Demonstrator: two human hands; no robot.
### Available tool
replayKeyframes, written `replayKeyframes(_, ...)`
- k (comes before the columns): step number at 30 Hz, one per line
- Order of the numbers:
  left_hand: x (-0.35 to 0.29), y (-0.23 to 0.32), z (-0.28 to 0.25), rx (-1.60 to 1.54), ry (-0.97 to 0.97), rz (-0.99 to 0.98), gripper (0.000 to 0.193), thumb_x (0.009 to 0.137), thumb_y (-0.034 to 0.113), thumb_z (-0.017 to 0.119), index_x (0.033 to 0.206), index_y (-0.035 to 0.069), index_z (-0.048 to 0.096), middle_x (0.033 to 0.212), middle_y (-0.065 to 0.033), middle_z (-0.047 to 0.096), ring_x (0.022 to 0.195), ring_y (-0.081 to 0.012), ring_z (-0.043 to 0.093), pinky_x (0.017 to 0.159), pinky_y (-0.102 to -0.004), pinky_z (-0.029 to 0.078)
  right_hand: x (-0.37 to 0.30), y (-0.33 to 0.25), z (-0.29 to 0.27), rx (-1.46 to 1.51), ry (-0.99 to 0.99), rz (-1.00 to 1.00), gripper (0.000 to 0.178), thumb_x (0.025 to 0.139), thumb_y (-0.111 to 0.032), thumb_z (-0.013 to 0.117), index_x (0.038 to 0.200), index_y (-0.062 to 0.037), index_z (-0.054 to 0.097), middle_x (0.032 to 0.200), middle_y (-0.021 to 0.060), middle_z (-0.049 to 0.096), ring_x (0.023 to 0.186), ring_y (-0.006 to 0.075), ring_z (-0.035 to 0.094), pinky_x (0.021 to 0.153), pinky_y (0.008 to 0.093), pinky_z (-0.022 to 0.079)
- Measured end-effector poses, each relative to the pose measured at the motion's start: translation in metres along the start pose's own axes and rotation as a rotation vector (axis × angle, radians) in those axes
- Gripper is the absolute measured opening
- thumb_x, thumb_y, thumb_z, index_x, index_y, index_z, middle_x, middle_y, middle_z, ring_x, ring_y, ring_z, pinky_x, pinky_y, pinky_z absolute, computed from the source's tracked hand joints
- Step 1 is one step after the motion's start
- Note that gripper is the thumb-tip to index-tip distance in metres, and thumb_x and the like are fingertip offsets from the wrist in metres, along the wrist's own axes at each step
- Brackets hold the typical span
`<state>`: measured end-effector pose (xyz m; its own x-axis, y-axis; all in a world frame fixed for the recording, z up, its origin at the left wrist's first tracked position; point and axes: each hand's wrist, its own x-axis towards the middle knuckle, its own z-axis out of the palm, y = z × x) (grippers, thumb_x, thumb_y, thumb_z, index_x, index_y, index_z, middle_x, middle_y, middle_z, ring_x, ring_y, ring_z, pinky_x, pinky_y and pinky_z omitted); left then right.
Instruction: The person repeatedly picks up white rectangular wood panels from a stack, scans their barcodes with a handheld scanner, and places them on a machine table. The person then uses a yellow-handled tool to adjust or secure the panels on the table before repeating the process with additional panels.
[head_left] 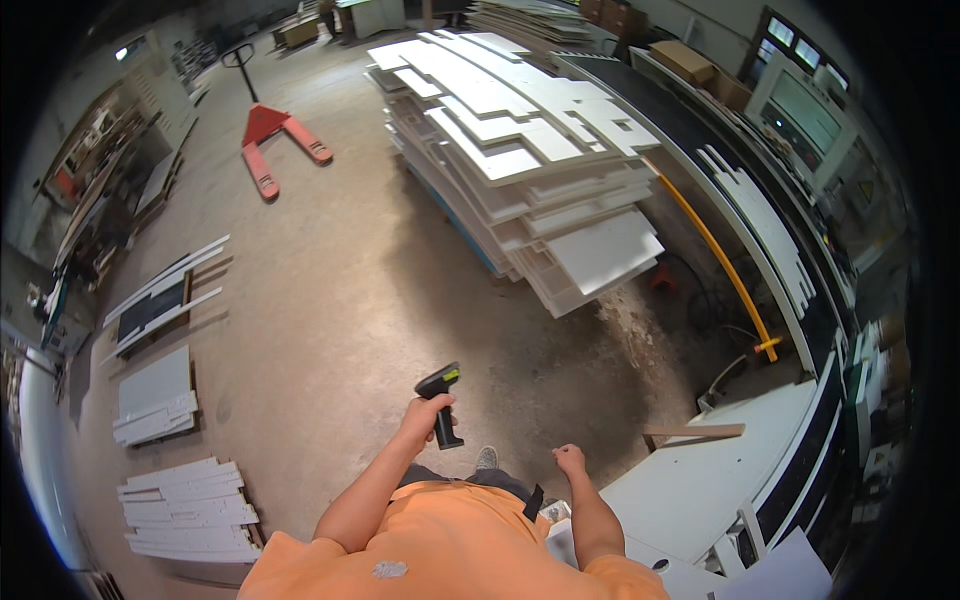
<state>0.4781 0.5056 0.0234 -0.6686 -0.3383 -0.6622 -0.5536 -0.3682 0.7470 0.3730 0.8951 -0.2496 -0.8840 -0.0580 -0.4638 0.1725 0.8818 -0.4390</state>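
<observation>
My left hand [428, 414] is closed around the grip of a black handheld barcode scanner [446, 432]. A yellow-green patch marks the scanner's head, which tilts up above my thumb in front of my body. My right hand [569, 459] hangs lower at my right side, its fingers curled in, and I see nothing between them. Closest to that hand is a white panel surface [690, 490] on the right, with a thin brown strip [695, 432] lying on its far end.
A tall, uneven stack of white panels [570, 250] stands ahead. Beyond it to the left is a red pallet jack [264, 125]. Low piles of white boards [190, 510] lie along the left. On the right, a yellow bar [715, 245] runs beside a long dark conveyor [690, 150].
</observation>
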Motion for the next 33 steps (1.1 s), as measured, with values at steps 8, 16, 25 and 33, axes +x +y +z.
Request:
replayKeyframes(8, 0.026, 0.036, 0.215, 0.409, -0.744, -0.004, 0.029, 0.083, 0.029, 0.075, 0.094, 0.003, 0.072, 0.074, -0.0055, 0.071, 0.057, -0.0096, 0.061, 0.045, -0.0243, 0.038, -0.021, 0.045, -0.072, 0.938, 0.064, 0.4, 0.018, 0.093, -0.024, 0.067, 0.094, -0.0055, 0.068, 0.08, 0.0019, 0.067, 0.066, 0.012, 0.064, 0.055, 0.028, 0.049)
replayKeyframes(16, 0.116, 0.099, 0.297, 0.514, -1.044, -0.071, 0.03, 0.084, 0.03, 0.076, 0.086, 0.001, 0.071, 0.074, -0.0052, 0.069, 0.059, -0.0101, 0.06, 0.049, -0.0258, 0.044, 0.062, 0.039, -0.141, 0.975, 0.012, 0.384, 0.018, 0.092, -0.023, 0.068, 0.092, -0.0048, 0.067, 0.079, 0.0026, 0.065, 0.066, 0.0124, 0.061, 0.055, 0.0278, 0.048)
replayKeyframes(25, 0.244, 0.286, 0.306, 0.485, -1.072, 0.16, 0.024, 0.084, 0.024, 0.076, 0.086, 0.001, 0.069, 0.076, -0.0009, 0.066, 0.074, -0.0104, 0.059, 0.068, -0.028, 0.048, 0.324, -0.19, -0.395, 0.472, 0.676, -0.17, 0.035, 0.092, -0.021, 0.071, 0.117, 0.003, 0.064, 0.1, 0.0102, 0.07, 0.091, 0.0166, 0.065, 0.084, 0.0316, 0.052)
replayKeyframes(33, 0.289, 0.376, 0.264, 0.253, -0.798, 0.333, 0.021, 0.08, 0.009, 0.077, 0.097, 0.002, 0.066, 0.085, 0.0002, 0.065, 0.078, -0.0096, 0.057, 0.074, -0.0292, 0.05, 0.45, -0.457, -0.523, 0.337, 0.642, -0.794, 0.041, 0.089, -0.019, 0.073, 0.122, 0.0012, 0.059, 0.112, 0.0164, 0.066, 0.1, 0.0283, 0.064, 0.088, 0.0381, 0.052)
